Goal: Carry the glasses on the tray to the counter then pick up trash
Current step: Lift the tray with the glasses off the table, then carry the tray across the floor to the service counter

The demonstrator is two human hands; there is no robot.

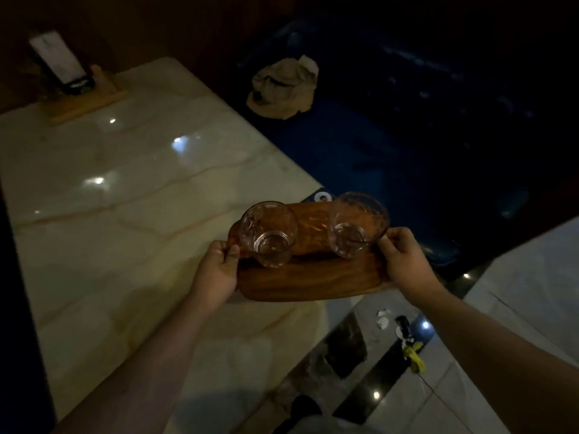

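An oval wooden tray (313, 280) is held level over the near right corner of a pale marble table (125, 198). Two clear empty glasses stand upright on it: one on the left (268, 233), one on the right (357, 225). My left hand (219, 267) grips the tray's left end, thumb over the rim. At the right end, my right hand (404, 258) grips it the same way. Crumpled brown paper trash (282, 87) lies on the dark blue bench seat (391, 145). Small white and yellow scraps (404, 339) lie on the floor.
A wooden stand with a menu card (75, 86) sits at the table's far left. A small white ring-shaped item (322, 195) rests on the bench edge behind the tray. The glossy tiled floor (360, 355) runs between the table and another pale surface (539, 292) at right.
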